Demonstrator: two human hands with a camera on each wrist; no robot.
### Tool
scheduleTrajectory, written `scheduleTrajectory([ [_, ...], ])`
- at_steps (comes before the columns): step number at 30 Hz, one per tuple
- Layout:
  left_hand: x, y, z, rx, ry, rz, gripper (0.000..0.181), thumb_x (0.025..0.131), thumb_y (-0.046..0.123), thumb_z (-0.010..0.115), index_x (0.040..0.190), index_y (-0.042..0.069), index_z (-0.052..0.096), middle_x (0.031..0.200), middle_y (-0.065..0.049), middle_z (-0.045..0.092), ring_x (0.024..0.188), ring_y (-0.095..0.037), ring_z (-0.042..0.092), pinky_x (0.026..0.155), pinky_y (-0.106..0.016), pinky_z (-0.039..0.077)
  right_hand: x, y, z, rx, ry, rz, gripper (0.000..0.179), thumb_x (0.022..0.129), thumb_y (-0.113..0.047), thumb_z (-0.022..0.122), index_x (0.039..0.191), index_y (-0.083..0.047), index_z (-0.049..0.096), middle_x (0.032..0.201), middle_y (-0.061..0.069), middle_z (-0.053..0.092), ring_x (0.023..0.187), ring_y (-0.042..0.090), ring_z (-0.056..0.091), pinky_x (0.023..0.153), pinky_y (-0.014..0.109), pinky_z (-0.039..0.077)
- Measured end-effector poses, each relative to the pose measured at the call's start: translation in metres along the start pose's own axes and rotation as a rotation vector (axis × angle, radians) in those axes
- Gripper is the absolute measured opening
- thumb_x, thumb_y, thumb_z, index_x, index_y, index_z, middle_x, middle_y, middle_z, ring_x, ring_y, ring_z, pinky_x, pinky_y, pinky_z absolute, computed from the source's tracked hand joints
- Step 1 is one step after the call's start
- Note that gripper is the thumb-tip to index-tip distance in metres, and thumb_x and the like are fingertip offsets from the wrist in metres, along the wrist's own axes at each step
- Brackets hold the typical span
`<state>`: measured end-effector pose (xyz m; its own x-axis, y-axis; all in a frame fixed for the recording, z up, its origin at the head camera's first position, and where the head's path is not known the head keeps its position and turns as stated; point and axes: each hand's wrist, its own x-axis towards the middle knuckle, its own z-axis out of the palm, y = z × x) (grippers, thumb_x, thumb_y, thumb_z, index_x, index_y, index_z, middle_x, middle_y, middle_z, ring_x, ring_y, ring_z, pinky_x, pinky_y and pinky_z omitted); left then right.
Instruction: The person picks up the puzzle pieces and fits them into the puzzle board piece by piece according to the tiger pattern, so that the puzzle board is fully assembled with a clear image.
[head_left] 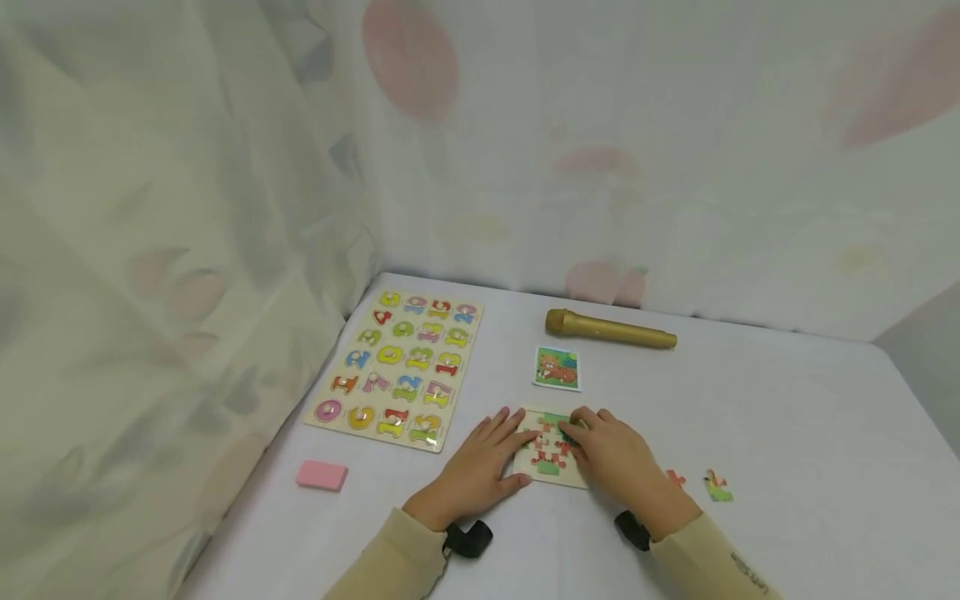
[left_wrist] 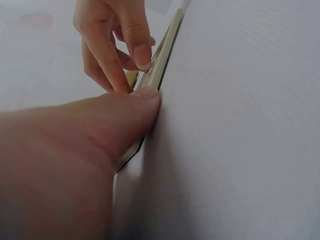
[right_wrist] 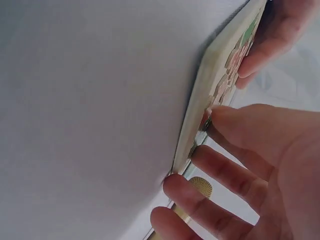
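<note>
A small wooden jigsaw board lies on the white table, with several red and green pieces set in its face. My left hand rests along its left side, fingers spread, the index fingertip on the pieces and the thumb against the board's edge. Over the right part of the board, my right hand pinches a dark green and red jigsaw piece between thumb and index finger. The other right fingers reach past the board's far edge. Part of that piece is hidden by the fingertips.
Two loose jigsaw pieces lie right of my right wrist, one partly covered. Behind the board are a tiger picture card and a gold microphone. A number puzzle board and a pink block are at left.
</note>
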<state>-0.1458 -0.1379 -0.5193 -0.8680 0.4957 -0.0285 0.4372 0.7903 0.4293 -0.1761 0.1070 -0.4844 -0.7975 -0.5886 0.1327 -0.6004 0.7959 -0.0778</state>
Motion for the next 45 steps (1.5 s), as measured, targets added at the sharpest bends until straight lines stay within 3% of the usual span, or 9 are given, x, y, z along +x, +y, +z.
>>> scheduleTrajectory([
  [8,0.002,0.002,0.001,0.009,-0.006,0.007,0.067,0.103,0.043,0.066,0.162,0.028,0.040,0.175,-0.001,0.016,0.161,-0.024,0.007,0.130,-0.046,0.010,-0.006,0.002,-0.003,-0.016,-0.064,0.010,0.039,0.095,-0.013,0.077,0.134,-0.010,0.072,0.133,0.006,0.063,0.105,0.027,0.062,0.082,0.042,0.061],
  [17,0.004,0.004,0.004,0.009,-0.019,0.002,0.067,0.103,0.043,0.066,0.162,0.027,0.040,0.175,-0.001,0.017,0.161,-0.023,0.008,0.130,-0.045,0.011,-0.017,0.008,-0.003,-0.121,-0.040,0.065,0.038,0.097,-0.018,0.077,0.134,-0.013,0.072,0.143,0.012,0.059,0.116,0.034,0.061,0.087,0.053,0.058],
  [25,0.004,0.003,0.006,0.023,-0.023,0.007,0.067,0.103,0.045,0.065,0.163,0.028,0.039,0.175,-0.001,0.016,0.161,-0.023,0.007,0.130,-0.045,0.011,-0.027,0.011,0.003,-0.080,0.010,0.027,0.035,0.096,-0.026,0.078,0.129,-0.016,0.075,0.137,0.002,0.068,0.121,0.031,0.063,0.091,0.055,0.057],
  [31,0.004,0.000,0.005,0.018,-0.013,0.000,0.067,0.103,0.045,0.065,0.163,0.028,0.039,0.175,0.000,0.015,0.161,-0.023,0.006,0.130,-0.045,0.010,-0.026,0.016,-0.003,-0.043,-0.032,0.054,0.039,0.097,-0.028,0.076,0.134,-0.015,0.071,0.147,0.010,0.061,0.129,0.037,0.059,0.096,0.059,0.055],
  [33,0.003,0.000,0.005,0.005,-0.009,0.000,0.067,0.103,0.044,0.065,0.163,0.028,0.039,0.175,0.000,0.015,0.161,-0.023,0.006,0.130,-0.046,0.010,-0.028,0.021,-0.008,-0.043,-0.051,0.081,0.040,0.097,-0.029,0.077,0.132,-0.013,0.071,0.144,0.013,0.062,0.127,0.037,0.060,0.095,0.059,0.055],
  [35,0.002,0.000,0.005,-0.005,-0.008,0.001,0.067,0.103,0.044,0.066,0.163,0.028,0.039,0.175,0.000,0.015,0.161,-0.023,0.006,0.130,-0.046,0.010,-0.034,0.030,-0.017,-0.030,-0.083,0.126,0.038,0.093,-0.031,0.082,0.124,-0.011,0.073,0.131,0.013,0.068,0.117,0.036,0.064,0.090,0.058,0.056],
  [39,0.002,0.001,0.005,-0.017,-0.009,0.005,0.067,0.103,0.044,0.065,0.163,0.027,0.039,0.175,0.000,0.015,0.161,-0.022,0.006,0.130,-0.046,0.010,-0.051,0.057,-0.031,0.113,-0.237,0.282,0.039,0.083,-0.037,0.089,0.104,-0.009,0.070,0.095,0.002,0.065,0.086,0.024,0.062,0.076,0.049,0.055],
  [42,0.002,0.000,0.004,-0.011,-0.008,-0.001,0.068,0.104,0.044,0.065,0.163,0.024,0.039,0.175,0.000,0.015,0.161,-0.022,0.006,0.130,-0.045,0.010,-0.060,0.072,-0.030,0.274,-0.326,0.365,0.040,0.082,-0.035,0.090,0.096,-0.009,0.065,0.086,-0.001,0.056,0.076,0.017,0.052,0.069,0.039,0.050],
  [45,0.001,-0.001,0.003,-0.011,-0.007,-0.015,0.069,0.104,0.045,0.064,0.163,0.020,0.039,0.175,0.000,0.016,0.161,-0.022,0.006,0.130,-0.044,0.009,-0.063,0.078,-0.024,0.420,-0.328,0.390,0.034,0.084,-0.028,0.089,0.093,-0.009,0.063,0.083,0.000,0.053,0.075,0.016,0.049,0.066,0.033,0.046],
])
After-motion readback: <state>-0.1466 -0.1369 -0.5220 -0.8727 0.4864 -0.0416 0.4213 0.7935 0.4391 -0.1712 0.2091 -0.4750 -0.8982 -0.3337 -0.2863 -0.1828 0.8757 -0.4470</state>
